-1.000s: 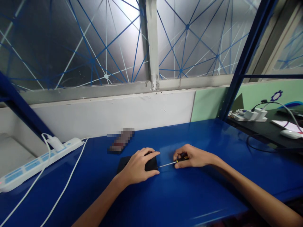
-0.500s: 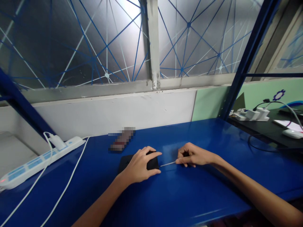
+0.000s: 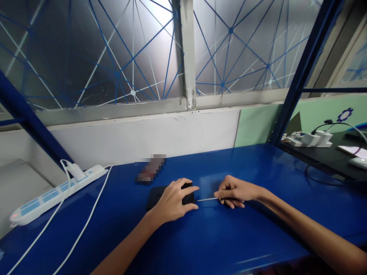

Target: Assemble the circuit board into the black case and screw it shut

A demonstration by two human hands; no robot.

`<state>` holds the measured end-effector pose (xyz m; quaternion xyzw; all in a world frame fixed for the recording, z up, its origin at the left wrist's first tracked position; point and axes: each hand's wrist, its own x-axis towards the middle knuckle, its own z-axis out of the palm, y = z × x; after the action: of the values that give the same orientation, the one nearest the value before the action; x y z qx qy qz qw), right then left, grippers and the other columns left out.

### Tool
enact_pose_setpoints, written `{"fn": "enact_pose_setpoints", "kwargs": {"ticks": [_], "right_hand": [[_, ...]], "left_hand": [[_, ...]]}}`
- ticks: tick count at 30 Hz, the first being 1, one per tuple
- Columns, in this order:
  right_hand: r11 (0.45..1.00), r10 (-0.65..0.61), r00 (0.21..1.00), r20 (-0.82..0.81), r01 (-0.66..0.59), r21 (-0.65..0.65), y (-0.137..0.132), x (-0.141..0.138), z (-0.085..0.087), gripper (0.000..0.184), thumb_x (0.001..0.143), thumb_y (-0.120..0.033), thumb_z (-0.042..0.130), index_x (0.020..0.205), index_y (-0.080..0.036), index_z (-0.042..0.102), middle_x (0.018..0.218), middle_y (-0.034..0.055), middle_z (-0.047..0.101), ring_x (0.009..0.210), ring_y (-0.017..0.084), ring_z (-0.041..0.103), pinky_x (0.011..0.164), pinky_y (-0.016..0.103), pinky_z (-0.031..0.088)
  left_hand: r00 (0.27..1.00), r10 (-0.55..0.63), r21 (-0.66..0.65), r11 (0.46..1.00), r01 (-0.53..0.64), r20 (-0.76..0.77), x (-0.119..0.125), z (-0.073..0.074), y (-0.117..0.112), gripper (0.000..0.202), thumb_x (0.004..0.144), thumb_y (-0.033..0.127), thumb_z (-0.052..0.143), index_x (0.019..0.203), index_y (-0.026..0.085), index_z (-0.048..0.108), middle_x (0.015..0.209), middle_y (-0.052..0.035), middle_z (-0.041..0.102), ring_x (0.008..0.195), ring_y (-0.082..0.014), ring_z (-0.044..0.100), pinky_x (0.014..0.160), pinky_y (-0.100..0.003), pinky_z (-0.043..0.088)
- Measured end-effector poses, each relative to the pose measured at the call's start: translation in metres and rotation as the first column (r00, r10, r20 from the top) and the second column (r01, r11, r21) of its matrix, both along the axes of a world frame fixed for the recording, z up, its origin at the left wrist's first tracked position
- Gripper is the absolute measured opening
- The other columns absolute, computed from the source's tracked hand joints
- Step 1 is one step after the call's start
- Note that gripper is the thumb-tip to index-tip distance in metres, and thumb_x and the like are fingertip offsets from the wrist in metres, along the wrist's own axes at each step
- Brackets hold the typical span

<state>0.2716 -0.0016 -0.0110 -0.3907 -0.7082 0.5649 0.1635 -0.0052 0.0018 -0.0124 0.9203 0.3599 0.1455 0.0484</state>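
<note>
A flat black box lies on the blue table. My left hand rests on its right end, fingers curled over the top and thumb along the near edge, holding it down. My right hand pinches a small screwdriver. Its thin metal shaft lies almost level and points left, with the tip at the box's right side. The handle is hidden inside my fingers.
A blurred small object lies behind the box. A white power strip with a plugged charger and white cables sits at the left. A second strip and white items are on a dark desk at the right. A wall and window stand behind.
My right hand has closed further over the screwdriver handle, hiding its black and yellow grip. The view shifted slightly right. My left hand stays on the box.
</note>
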Motion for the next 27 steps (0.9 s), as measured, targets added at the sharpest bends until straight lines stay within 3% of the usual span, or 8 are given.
{"fn": "enact_pose_setpoints", "kwargs": {"ticks": [6, 9, 11, 13, 15, 17, 20, 27], "right_hand": [[0.996, -0.024, 1.000, 0.016, 0.023, 0.085, 0.006, 0.002, 0.005, 0.047, 0.081, -0.056, 0.064, 0.067, -0.011, 0.063, 0.052, -0.0003, 0.060, 0.031, 0.003, 0.039, 0.032, 0.017, 0.028], [0.984, -0.074, 0.996, 0.046, 0.065, 0.163, 0.010, 0.009, 0.008, 0.048, 0.080, -0.057, 0.063, 0.065, -0.012, 0.061, 0.052, -0.0005, 0.058, 0.034, 0.004, 0.039, 0.033, 0.017, 0.028], [0.964, -0.150, 0.986, 0.077, 0.129, 0.231, 0.012, 0.013, 0.009, 0.048, 0.082, -0.058, 0.060, 0.064, -0.013, 0.060, 0.052, 0.0000, 0.058, 0.036, 0.005, 0.040, 0.035, 0.018, 0.028], [0.930, -0.232, 0.966, 0.117, 0.185, 0.318, 0.015, 0.016, 0.008, 0.048, 0.084, -0.057, 0.057, 0.064, -0.013, 0.059, 0.053, 0.0008, 0.059, 0.039, 0.006, 0.040, 0.038, 0.019, 0.028], [0.884, -0.298, 0.939, 0.170, 0.204, 0.421, 0.017, 0.017, 0.006, 0.048, 0.086, -0.055, 0.054, 0.063, -0.014, 0.060, 0.053, 0.0017, 0.060, 0.042, 0.008, 0.044, 0.042, 0.020, 0.030], [0.830, -0.361, 0.903, 0.235, 0.196, 0.522, 0.019, 0.017, 0.004, 0.046, 0.087, -0.053, 0.053, 0.064, -0.015, 0.062, 0.056, 0.0027, 0.063, 0.047, 0.010, 0.049, 0.047, 0.022, 0.032], [0.773, -0.428, 0.845, 0.320, 0.159, 0.614, 0.020, 0.015, 0.002, 0.043, 0.088, -0.051, 0.051, 0.068, -0.016, 0.066, 0.063, 0.0041, 0.068, 0.054, 0.014, 0.056, 0.051, 0.024, 0.033], [0.740, -0.450, 0.798, 0.400, 0.083, 0.668, 0.017, 0.013, 0.005, 0.041, 0.089, -0.051, 0.050, 0.073, -0.018, 0.068, 0.072, 0.0066, 0.070, 0.062, 0.018, 0.060, 0.055, 0.026, 0.034]], "left_hand": [[0.999, 0.030, -0.001, 1.000, -0.030, 0.013, 0.000, 0.011, 0.004, 0.072, 0.079, 0.058, 0.066, 0.142, 0.034, 0.041, 0.134, -0.0064, 0.055, 0.119, -0.0300, 0.053, 0.099, -0.046, 0.041], [0.984, 0.156, 0.096, 0.982, -0.164, 0.084, -0.013, 0.021, 0.015, 0.073, 0.081, 0.066, 0.058, 0.143, 0.032, 0.040, 0.139, -0.0073, 0.052, 0.123, -0.0314, 0.050, 0.100, -0.046, 0.040], [0.941, 0.298, 0.210, 0.921, -0.327, 0.160, -0.031, 0.027, 0.026, 0.063, 0.088, 0.063, 0.049, 0.141, 0.030, 0.043, 0.134, -0.0075, 0.057, 0.123, -0.0299, 0.051, 0.099, -0.046, 0.040], [0.871, 0.449, 0.273, 0.828, -0.489, 0.200, -0.053, 0.032, 0.038, 0.068, 0.083, 0.066, 0.053, 0.138, 0.027, 0.048, 0.130, -0.0091, 0.061, 0.120, -0.0322, 0.053, 0.099, -0.045, 0.039], [0.788, 0.586, 0.235, 0.752, -0.615, 0.188, -0.073, 0.035, 0.049, 0.079, 0.075, 0.071, 0.058, 0.138, 0.025, 0.048, 0.119, -0.0086, 0.068, 0.110, -0.0336, 0.060, 0.093, -0.043, 0.042], [0.734, 0.668, 0.167, 0.716, -0.678, 0.122, -0.088, 0.036, 0.055, 0.086, 0.072, 0.075, 0.056, 0.141, 0.025, 0.044, 0.115, -0.0063, 0.070, 0.104, -0.0345, 0.064, 0.090, -0.043, 0.043], [0.730, 0.684, 0.110, 0.724, -0.681, 0.015, -0.097, 0.035, 0.060, 0.097, 0.067, 0.081, 0.053, 0.144, 0.025, 0.040, 0.116, -0.0055, 0.071, 0.107, -0.0370, 0.063, 0.092, -0.045, 0.042], [0.745, 0.657, 0.001, 0.750, -0.661, -0.120, -0.096, 0.033, 0.060, 0.100, 0.064, 0.085, 0.052, 0.143, 0.024, 0.043, 0.111, -0.0061, 0.073, 0.111, -0.0379, 0.061, 0.090, -0.043, 0.042]]}}
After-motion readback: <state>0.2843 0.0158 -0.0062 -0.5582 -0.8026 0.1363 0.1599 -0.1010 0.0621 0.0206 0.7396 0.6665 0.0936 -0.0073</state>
